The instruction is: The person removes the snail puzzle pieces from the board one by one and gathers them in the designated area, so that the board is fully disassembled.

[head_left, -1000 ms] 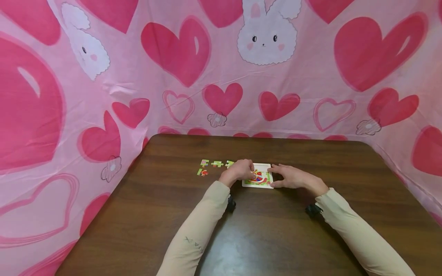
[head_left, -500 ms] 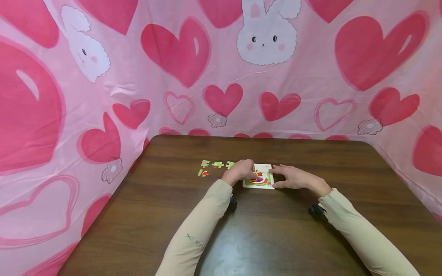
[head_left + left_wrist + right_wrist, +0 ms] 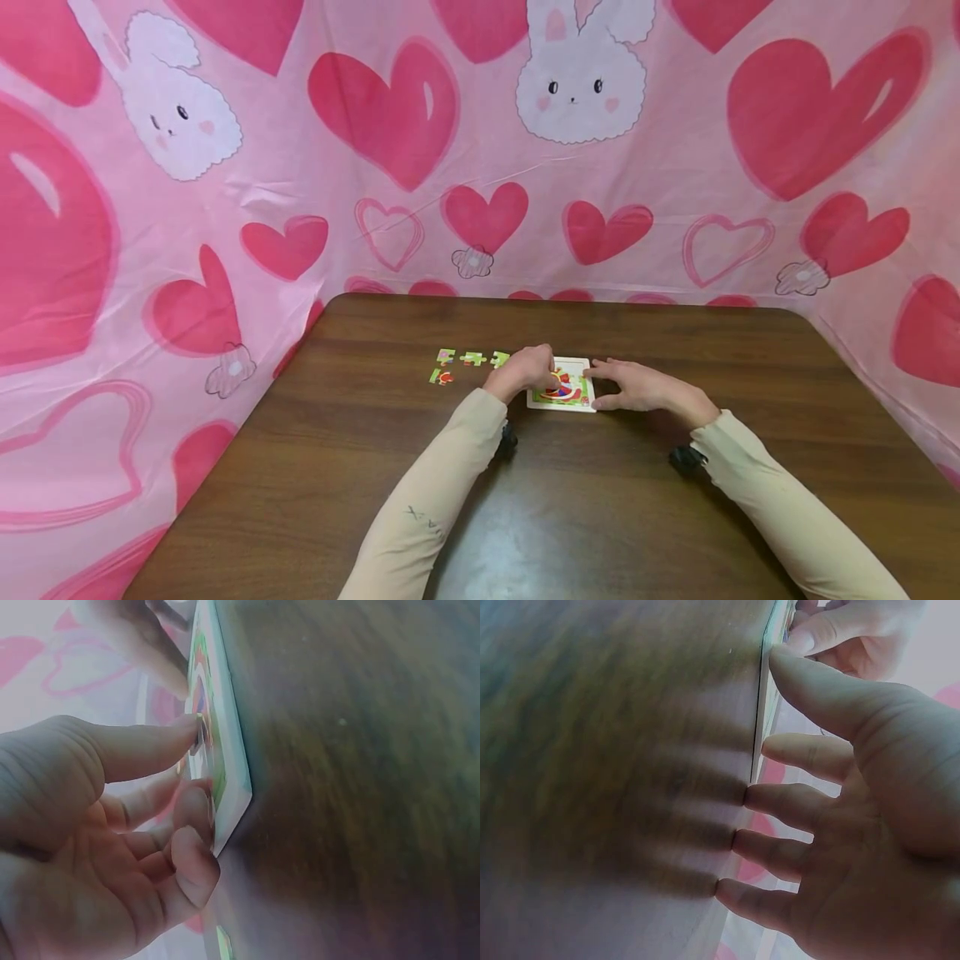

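Observation:
A white-framed jigsaw puzzle tray (image 3: 577, 363) with a colourful picture lies on the table between my hands. My left hand (image 3: 528, 368) is over the tray's left side. In the left wrist view, its thumb and fingers pinch a thin puzzle piece (image 3: 198, 736) against the picture; most of the piece is hidden. My right hand (image 3: 637, 385) has its fingers spread along the tray's right side. In the right wrist view, the thumb (image 3: 810, 682) touches the tray's edge, and the other fingertips rest on the table and by the frame.
Left of the tray lie loose puzzle pieces: a pink-and-green one (image 3: 446, 356), a mostly green one (image 3: 473, 359), another green one (image 3: 499, 359) partly behind my left hand, and one with red (image 3: 442, 377). Pink heart-patterned cloth (image 3: 480, 158) hangs around the brown table (image 3: 585, 500).
The left hand's fingers have shifted slightly over the tray. The right hand stays at the tray's right edge, and the loose pieces lie as before.

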A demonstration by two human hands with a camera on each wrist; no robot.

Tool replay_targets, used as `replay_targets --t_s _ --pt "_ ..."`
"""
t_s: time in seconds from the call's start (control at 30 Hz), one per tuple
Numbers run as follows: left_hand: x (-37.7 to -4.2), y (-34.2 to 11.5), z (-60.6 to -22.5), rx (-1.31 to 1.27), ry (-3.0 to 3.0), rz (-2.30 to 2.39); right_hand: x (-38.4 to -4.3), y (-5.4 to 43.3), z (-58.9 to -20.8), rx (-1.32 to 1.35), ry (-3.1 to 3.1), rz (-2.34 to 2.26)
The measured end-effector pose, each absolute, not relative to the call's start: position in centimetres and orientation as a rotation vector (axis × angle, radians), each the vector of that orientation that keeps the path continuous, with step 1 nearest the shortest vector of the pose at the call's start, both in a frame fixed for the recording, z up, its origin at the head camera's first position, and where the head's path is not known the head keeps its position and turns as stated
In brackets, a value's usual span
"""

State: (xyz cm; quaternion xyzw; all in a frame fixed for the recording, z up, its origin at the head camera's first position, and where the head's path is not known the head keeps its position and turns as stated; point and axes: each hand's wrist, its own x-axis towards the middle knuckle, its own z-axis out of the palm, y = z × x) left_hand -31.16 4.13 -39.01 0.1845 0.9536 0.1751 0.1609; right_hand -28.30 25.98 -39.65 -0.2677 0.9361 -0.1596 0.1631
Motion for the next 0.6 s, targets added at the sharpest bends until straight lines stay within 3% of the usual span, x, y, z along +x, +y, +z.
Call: replay_targets --t_s 0.6 --pt "-30.51 4.25 -39.00 0.567 2.750 0.568 -28.26 25.91 -39.68 -0.751 2.665 -0.442"
